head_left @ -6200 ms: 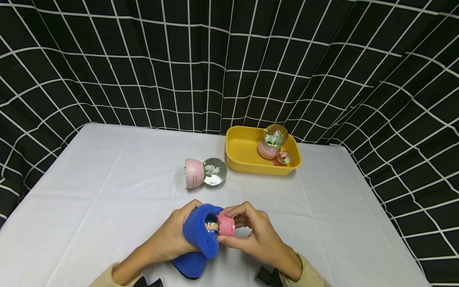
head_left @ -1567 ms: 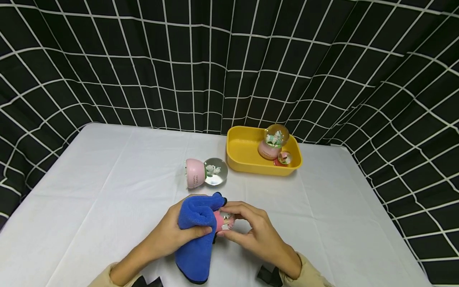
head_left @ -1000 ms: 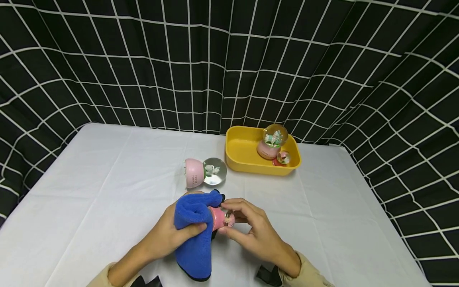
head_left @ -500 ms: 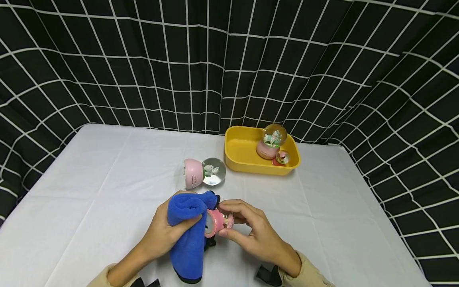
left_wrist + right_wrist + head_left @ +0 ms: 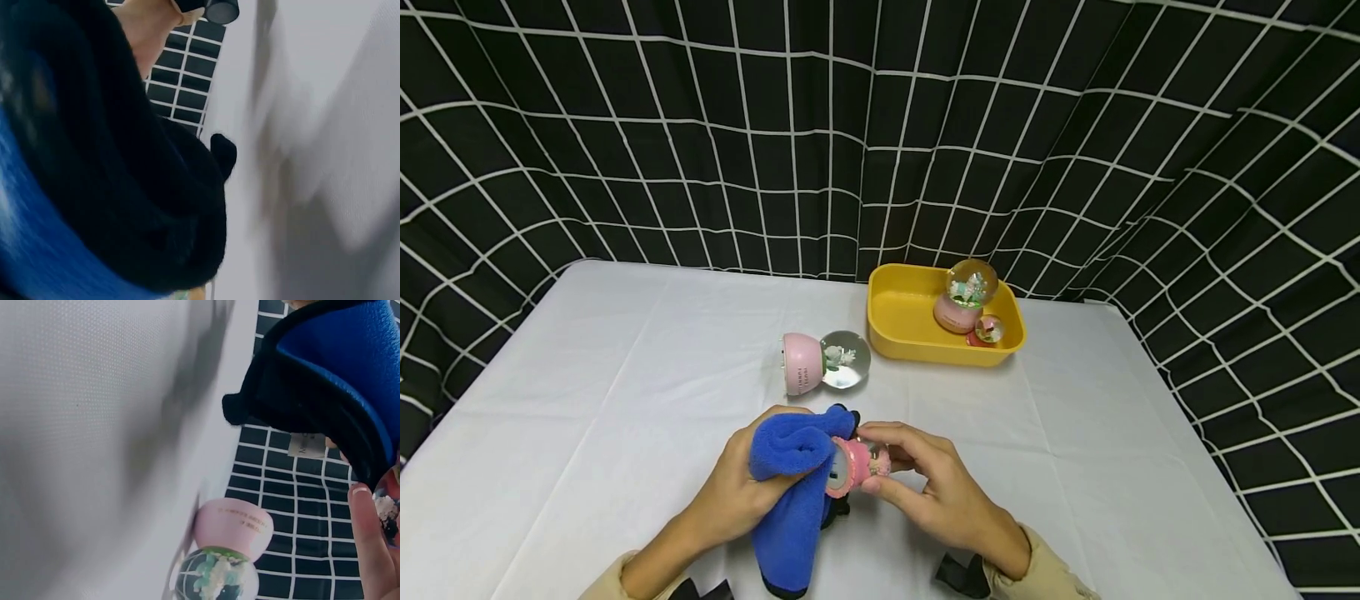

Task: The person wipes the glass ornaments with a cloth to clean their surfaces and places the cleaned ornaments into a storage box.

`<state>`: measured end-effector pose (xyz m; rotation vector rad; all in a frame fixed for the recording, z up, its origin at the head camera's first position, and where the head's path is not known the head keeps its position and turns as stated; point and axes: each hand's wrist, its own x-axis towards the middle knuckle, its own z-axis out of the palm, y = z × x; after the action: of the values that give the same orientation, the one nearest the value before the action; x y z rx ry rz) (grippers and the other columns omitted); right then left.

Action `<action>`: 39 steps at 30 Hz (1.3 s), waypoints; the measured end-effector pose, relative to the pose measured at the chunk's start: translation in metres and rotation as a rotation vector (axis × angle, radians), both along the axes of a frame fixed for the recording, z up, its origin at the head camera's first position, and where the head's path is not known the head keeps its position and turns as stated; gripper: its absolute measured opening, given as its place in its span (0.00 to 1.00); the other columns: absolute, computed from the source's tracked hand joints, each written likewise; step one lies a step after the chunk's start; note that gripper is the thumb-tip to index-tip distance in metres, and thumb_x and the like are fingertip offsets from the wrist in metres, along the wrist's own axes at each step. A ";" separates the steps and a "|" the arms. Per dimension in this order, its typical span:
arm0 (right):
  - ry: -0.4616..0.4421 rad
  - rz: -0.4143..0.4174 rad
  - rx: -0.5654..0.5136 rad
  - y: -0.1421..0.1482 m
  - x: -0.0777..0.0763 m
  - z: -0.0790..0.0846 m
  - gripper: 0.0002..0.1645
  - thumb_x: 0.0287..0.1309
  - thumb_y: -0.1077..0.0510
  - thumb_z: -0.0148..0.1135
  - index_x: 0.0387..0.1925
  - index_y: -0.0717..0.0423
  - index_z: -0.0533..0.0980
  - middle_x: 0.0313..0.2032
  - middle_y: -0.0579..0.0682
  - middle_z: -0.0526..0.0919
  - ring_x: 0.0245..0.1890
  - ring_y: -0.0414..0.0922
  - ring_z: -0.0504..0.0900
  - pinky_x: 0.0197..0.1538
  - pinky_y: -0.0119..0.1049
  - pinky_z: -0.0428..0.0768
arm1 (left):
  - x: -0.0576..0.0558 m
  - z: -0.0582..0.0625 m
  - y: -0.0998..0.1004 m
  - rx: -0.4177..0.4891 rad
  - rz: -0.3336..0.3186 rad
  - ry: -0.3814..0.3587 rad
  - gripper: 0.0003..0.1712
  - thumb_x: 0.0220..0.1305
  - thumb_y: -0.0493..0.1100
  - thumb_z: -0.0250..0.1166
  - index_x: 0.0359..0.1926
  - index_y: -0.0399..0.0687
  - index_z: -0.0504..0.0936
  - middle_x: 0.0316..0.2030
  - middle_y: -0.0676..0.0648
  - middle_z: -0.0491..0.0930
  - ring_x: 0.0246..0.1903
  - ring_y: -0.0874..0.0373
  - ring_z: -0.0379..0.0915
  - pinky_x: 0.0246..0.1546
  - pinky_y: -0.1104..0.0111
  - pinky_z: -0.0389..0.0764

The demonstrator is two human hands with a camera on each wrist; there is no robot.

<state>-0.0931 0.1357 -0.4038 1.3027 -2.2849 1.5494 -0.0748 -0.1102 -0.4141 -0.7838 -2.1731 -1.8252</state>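
The right hand [image 5: 934, 485] grasps a small snow globe with a clear dome and a scalloped pink base [image 5: 857, 463], pinching it at the dome end between thumb and fingers; the globe is held on its side above the table, its flat underside turned toward the left hand [image 5: 737, 482]. The left hand grips a blue plush cloth with black edging [image 5: 793, 521], bunched into a soft fold beside the base; whether the pile touches the underside cannot be told. The step in hand appears to be wiping the base. The next move probably calls for a steady pinch on the slick dome while the cloth is pressed to the underside and rim. Beyond the hands, a larger snow globe with a smooth, lettered pink base and a clear sphere [image 5: 805, 364] lies on its side on the table covered in smooth white cloth [image 5: 625, 433]. Farther right, a rounded rectangular yellow tray [image 5: 917, 348] contains a large pink-based snow globe [image 5: 958, 312], tilted, and a small red-based globe [image 5: 989, 330] beside it. A black curtain with white grid lines [image 5: 737, 150] hangs behind.
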 end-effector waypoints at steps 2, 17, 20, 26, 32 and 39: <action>0.000 0.002 -0.006 0.000 0.000 0.001 0.27 0.57 0.68 0.68 0.59 0.62 0.73 0.53 0.60 0.81 0.50 0.42 0.84 0.44 0.34 0.86 | 0.000 0.000 -0.001 -0.003 -0.019 -0.001 0.24 0.58 0.28 0.66 0.56 0.43 0.76 0.49 0.49 0.81 0.49 0.64 0.77 0.53 0.74 0.76; -0.064 -0.025 -0.053 -0.001 -0.001 -0.001 0.29 0.52 0.67 0.73 0.57 0.60 0.75 0.52 0.58 0.81 0.41 0.39 0.83 0.37 0.33 0.86 | -0.002 0.001 0.001 -0.073 0.038 -0.103 0.20 0.63 0.33 0.65 0.55 0.46 0.76 0.48 0.49 0.82 0.48 0.65 0.79 0.51 0.69 0.79; -0.073 -0.041 -0.052 -0.001 -0.002 0.000 0.31 0.52 0.67 0.73 0.59 0.61 0.74 0.52 0.59 0.81 0.38 0.40 0.83 0.38 0.34 0.86 | -0.003 0.001 -0.001 -0.065 0.065 -0.143 0.19 0.65 0.35 0.64 0.56 0.45 0.76 0.49 0.48 0.82 0.48 0.64 0.79 0.51 0.69 0.80; -0.004 -0.091 -0.068 -0.001 -0.004 0.000 0.31 0.47 0.67 0.76 0.55 0.58 0.77 0.48 0.56 0.82 0.36 0.41 0.83 0.35 0.32 0.85 | -0.006 0.001 -0.011 -0.030 -0.024 -0.121 0.15 0.70 0.33 0.53 0.55 0.43 0.79 0.49 0.44 0.81 0.48 0.65 0.77 0.50 0.71 0.78; 0.004 -0.096 -0.081 -0.002 -0.005 -0.001 0.30 0.44 0.66 0.78 0.53 0.59 0.78 0.45 0.56 0.82 0.33 0.42 0.82 0.34 0.31 0.85 | -0.007 0.001 -0.011 -0.109 -0.181 -0.093 0.22 0.72 0.33 0.51 0.64 0.49 0.73 0.62 0.47 0.75 0.61 0.63 0.71 0.63 0.73 0.69; -0.002 -0.062 -0.092 -0.003 -0.004 -0.003 0.30 0.40 0.67 0.80 0.50 0.61 0.79 0.44 0.59 0.84 0.31 0.43 0.84 0.32 0.30 0.84 | -0.003 -0.002 0.001 -0.204 -0.154 -0.229 0.35 0.65 0.44 0.67 0.70 0.62 0.63 0.61 0.57 0.75 0.56 0.63 0.75 0.58 0.69 0.76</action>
<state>-0.0969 0.1324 -0.4066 1.1975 -2.2047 1.6152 -0.0780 -0.1096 -0.4158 -0.8412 -2.5413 -1.8662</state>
